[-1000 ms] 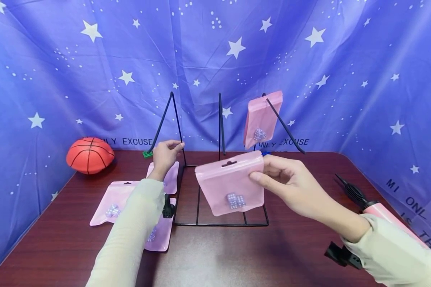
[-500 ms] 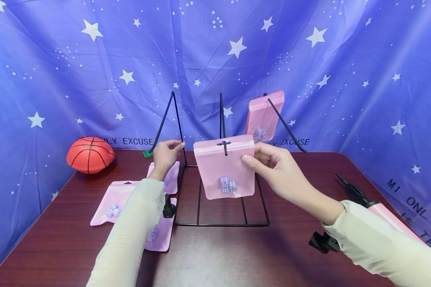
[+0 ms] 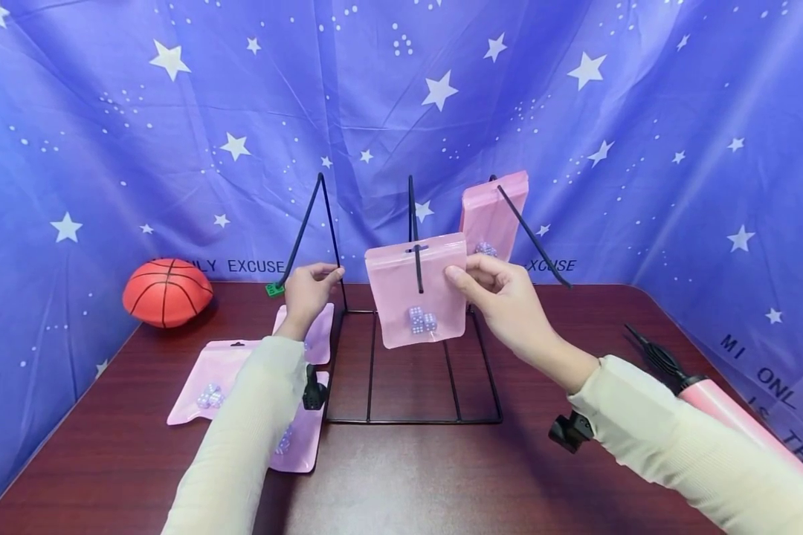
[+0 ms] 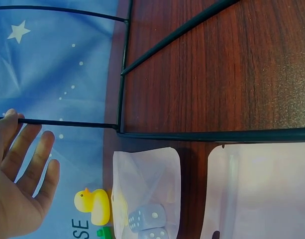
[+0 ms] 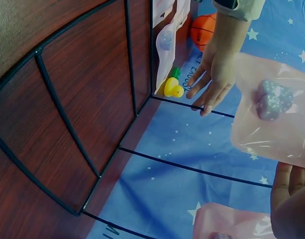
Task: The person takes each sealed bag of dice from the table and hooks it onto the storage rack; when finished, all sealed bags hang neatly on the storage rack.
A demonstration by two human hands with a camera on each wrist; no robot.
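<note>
My right hand (image 3: 508, 305) pinches the right edge of a pink zip bag (image 3: 396, 297) with purple dice inside. The middle hook (image 3: 418, 276) of the black wire rack (image 3: 408, 422) passes through the slot at the bag's top. My left hand (image 3: 306, 296) pinches the rack's left upright between thumb and index finger; its other fingers are extended in the left wrist view. On the right hook hangs pink bagged dice (image 3: 485, 217), partly behind the held bag. Left of the rack lie further pink bags (image 3: 210, 360), partly hidden by the left arm.
A red toy basketball (image 3: 167, 293) sits at the table's back left. Near the rack's back left are a yellow rubber duck (image 4: 96, 205) and a green block (image 3: 275, 289). At right lies a pink cylinder (image 3: 729, 411) with a black cord. A starry blue cloth surrounds the table.
My right hand has carried the bag up, left and away from me, so the middle hook now runs through its slot and farther along. The left hand has stayed on the upright.
</note>
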